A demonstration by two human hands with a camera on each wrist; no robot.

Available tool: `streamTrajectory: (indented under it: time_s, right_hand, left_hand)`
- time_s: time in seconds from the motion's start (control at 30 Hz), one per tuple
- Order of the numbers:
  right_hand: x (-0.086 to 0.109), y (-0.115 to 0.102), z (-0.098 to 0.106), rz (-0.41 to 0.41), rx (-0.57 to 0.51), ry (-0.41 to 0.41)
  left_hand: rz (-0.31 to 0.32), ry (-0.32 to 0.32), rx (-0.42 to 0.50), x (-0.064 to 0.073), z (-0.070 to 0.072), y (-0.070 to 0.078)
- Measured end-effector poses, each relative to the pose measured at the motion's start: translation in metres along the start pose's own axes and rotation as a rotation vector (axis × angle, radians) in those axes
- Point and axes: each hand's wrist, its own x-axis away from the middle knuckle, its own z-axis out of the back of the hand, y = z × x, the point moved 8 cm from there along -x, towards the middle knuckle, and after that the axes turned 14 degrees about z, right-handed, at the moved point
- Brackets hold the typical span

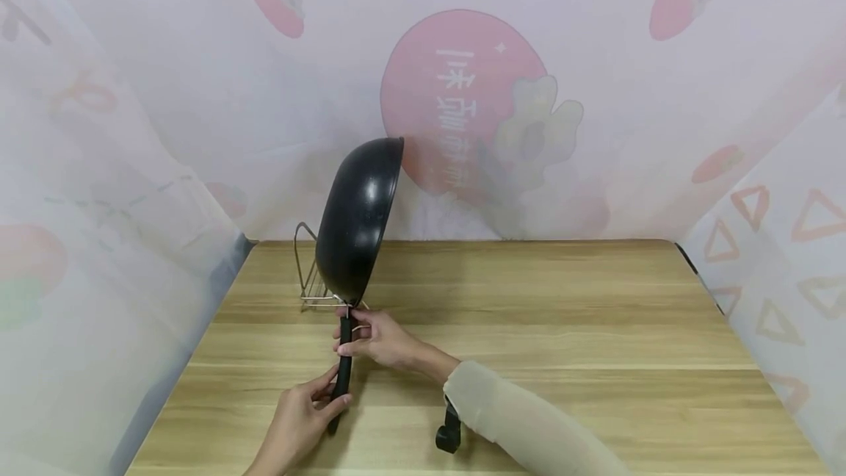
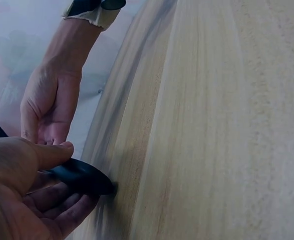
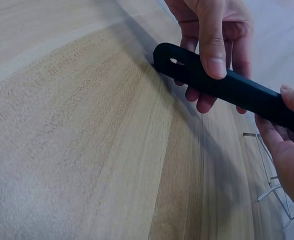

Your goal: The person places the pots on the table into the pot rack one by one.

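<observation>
A black wok (image 1: 357, 219) stands on its side, bowl up and tilted, its opening facing right in the head view. Its black handle (image 1: 344, 373) points down toward the near side of the table. My left hand (image 1: 299, 410) grips the handle near its end, thumb on one side and fingers on the other. Higher up, close to the bowl, my right hand (image 1: 386, 340) pinches the same handle. The right wrist view shows the handle (image 3: 232, 92) with a hanging hole at its tip, both hands around it. Behind the wok's lower left part is a wire rack (image 1: 311, 292), partly hidden by the bowl.
The wood-grain table (image 1: 562, 314) stretches far to the right of the wok. A printed cloth (image 1: 615, 94) hangs behind and along both sides. A black wrist camera mount (image 1: 449, 432) hangs below the right sleeve (image 1: 529, 417).
</observation>
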Motion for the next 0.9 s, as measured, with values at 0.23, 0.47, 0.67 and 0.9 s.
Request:
streamTrajectory:
  time_s: [0.23,0.47,0.67,0.9]
  right_hand:
    - [-0.002,0.0,0.002,0.002,0.04,0.024]
    - [-0.005,-0.001,0.004,0.021,0.148,0.007]
    - [0.002,-0.006,0.009,0.01,0.301,-0.068]
    - [0.018,-0.021,0.027,0.021,0.504,-0.188]
  left_hand:
    - [0.031,-0.015,-0.034,-0.004,0.0,-0.001]
    - [0.041,-0.035,-0.059,-0.008,0.003,0.0]
    - [-0.014,-0.103,-0.091,-0.012,0.004,0.004]
    - [-0.154,-0.188,-0.076,-0.018,0.016,0.016]
